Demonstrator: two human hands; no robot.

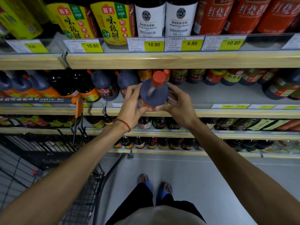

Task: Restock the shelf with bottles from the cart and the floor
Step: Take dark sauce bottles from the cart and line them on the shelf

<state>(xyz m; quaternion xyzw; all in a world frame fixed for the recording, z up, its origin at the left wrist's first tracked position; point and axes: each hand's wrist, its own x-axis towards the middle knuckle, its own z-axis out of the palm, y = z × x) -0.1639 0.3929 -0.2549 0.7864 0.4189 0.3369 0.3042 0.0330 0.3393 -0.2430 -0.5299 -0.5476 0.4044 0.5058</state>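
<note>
Bottle [154,93]: dark, near-black liquid in a clear plastic body with round shoulders, a short neck and a red-orange screw cap [158,77]. A strip of orange label shows low down between the thumbs. It stands upright between the two grips, with its base at the shelf's front edge. Whether it rests on the board cannot be told.
Cart [48,153]: black wire basket, below and well left of the left grip. Its orange handle piece [79,106] is near that grip.
Shelved bottles [105,86]: the same dark bodies and red caps, in a row left of the left grip. The nearest one is just behind its fingers.
Left grip [129,109]: clamped on the bottle's left side, fingers curled behind it and thumb at the lower front. There is a red cord [125,125] round the wrist.
Right grip [178,104]: clamped on the bottle's right side, fingers spread round the shoulder and thumb low, close to the other thumb.
Shelf [219,95]: grey board with a pale wooden front edge, bare just right of the right grip.
Far bottles [276,90]: dark, with red and green labels, well right of the right grip.
</note>
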